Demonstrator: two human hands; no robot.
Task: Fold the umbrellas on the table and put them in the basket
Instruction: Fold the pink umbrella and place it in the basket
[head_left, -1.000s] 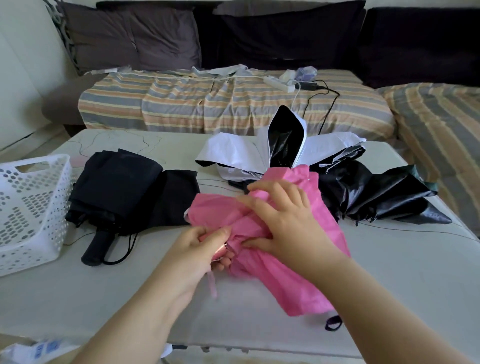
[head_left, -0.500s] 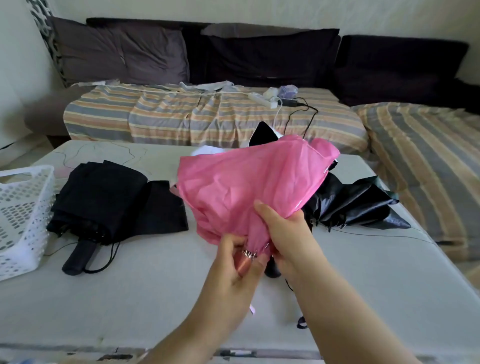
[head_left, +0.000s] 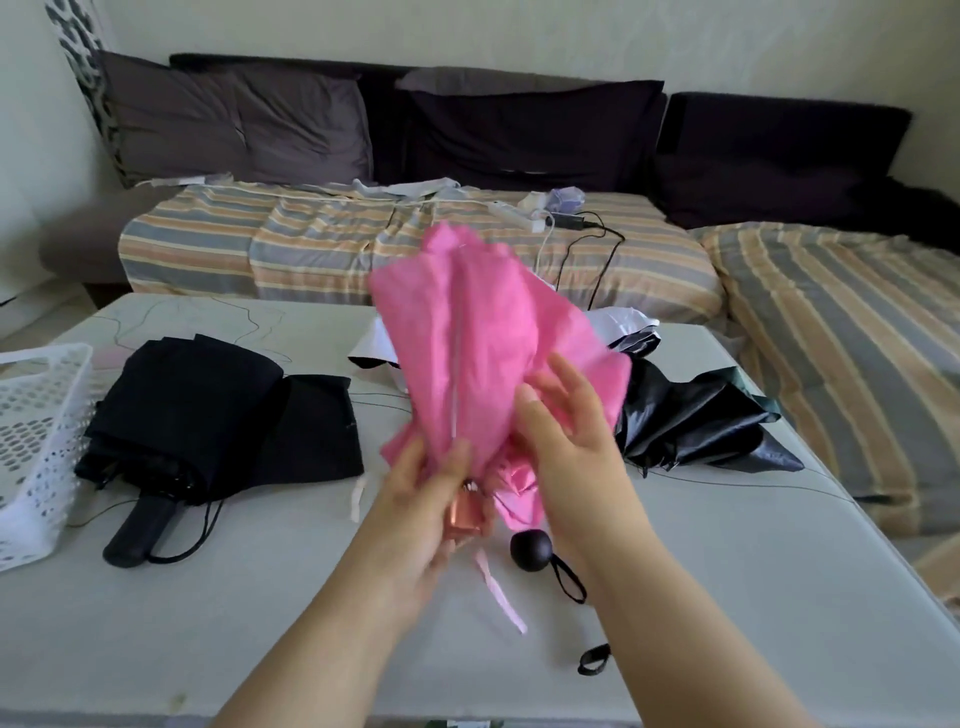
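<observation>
The pink umbrella (head_left: 483, 358) has swung upright off the table (head_left: 727, 571), its canopy now standing tall and loose. The left hand (head_left: 436, 499) grips it low at the gathered base; the right hand (head_left: 566, 421) has let go, fingers spread flat against the fabric. White basket (head_left: 36, 441) sits at the table's left edge.

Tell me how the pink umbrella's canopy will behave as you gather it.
Probably floppy: the pink umbrella canopy bunches loosely above the left hand. Likely light, since that hand alone holds it up. The thin fabric may slip under the right hand.
</observation>
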